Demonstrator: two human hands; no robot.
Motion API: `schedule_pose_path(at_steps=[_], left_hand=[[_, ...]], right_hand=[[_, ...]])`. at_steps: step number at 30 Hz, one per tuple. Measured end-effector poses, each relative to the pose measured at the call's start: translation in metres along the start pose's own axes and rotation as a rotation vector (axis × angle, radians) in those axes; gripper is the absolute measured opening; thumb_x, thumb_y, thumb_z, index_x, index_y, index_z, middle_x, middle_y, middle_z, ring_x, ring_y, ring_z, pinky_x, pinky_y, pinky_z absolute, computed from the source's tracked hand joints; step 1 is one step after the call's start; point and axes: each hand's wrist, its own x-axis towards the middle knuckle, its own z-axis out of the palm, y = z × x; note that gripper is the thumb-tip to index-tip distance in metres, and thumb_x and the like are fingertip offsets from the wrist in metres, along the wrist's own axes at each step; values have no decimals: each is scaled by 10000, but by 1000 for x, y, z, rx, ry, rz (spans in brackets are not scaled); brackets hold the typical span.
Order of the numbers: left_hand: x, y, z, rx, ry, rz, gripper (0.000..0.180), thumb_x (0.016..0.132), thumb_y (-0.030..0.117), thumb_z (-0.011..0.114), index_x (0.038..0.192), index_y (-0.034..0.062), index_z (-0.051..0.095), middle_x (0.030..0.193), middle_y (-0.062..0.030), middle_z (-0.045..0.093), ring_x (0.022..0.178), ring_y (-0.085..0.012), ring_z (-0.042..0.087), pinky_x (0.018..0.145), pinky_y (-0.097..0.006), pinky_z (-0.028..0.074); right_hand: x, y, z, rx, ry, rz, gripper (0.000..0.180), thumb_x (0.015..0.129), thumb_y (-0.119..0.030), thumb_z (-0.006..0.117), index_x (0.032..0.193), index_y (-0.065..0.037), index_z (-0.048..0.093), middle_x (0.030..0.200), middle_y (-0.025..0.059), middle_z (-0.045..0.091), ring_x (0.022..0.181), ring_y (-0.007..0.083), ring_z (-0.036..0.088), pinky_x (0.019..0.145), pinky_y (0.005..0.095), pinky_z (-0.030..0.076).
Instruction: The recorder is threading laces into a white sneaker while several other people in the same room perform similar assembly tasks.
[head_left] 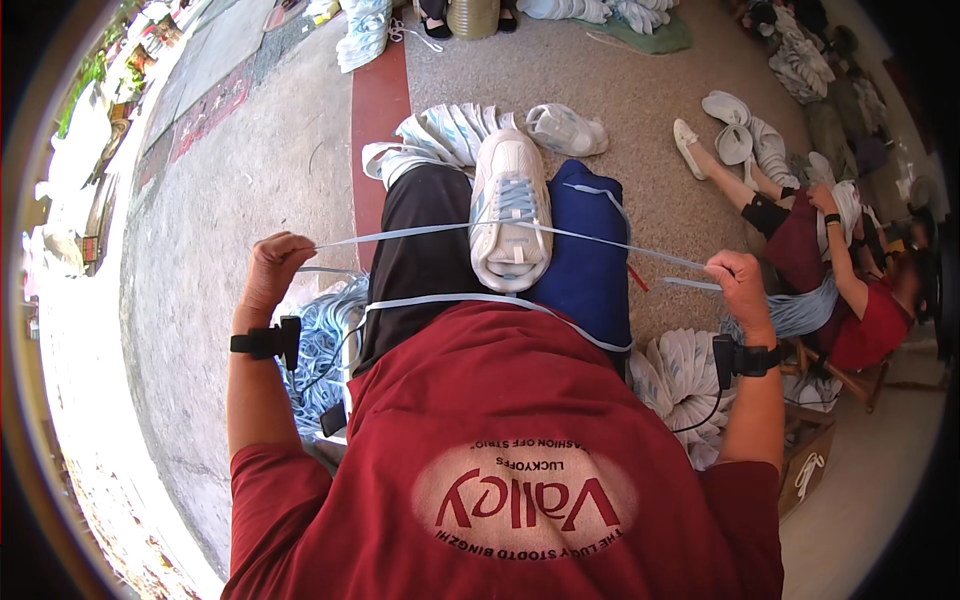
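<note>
A white sneaker (497, 255) rests on my lap between my knees, its toe pointing away from me. Light blue laces cross over its tongue in several rows. From the shoe the lace (420, 232) runs out taut to both sides. My left hand (280, 262) pinches it out to the left, fingers pressed together. On the right, my right hand (738, 280) is closed on the other side of the lace, with a loose tail hanging by it. A blue cloth (590, 260) covers my right thigh. Across my lap lies a light blue cord (440, 299).
Bundled blue laces (325, 345) sit beside my left thigh. White shoe uppers (455, 135) stand stacked beyond my knees, and more uppers (680, 385) lie at my right. Another person (865, 320) sits to the right, near a cardboard box (808, 460).
</note>
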Motion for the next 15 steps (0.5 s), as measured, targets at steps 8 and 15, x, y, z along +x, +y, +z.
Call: schedule_pose_path(at_steps=[8, 15], left_hand=[[-87, -128, -50, -202, 109, -547, 29, 759, 30, 653, 779, 15, 669, 652, 6, 602, 582, -76, 498, 555, -229, 407], [-120, -143, -70, -109, 2, -794, 46, 744, 65, 672, 772, 28, 672, 636, -11, 613, 538, -66, 489, 507, -217, 368]], right_hand=[[-104, 107, -27, 87, 24, 663, 157, 739, -110, 593, 666, 29, 589, 591, -23, 522, 578, 62, 445, 527, 241, 360], [-179, 170, -34, 39, 109, 818, 159, 724, -137, 592, 665, 9, 611, 615, -13, 553, 558, 72, 460, 516, 247, 364]])
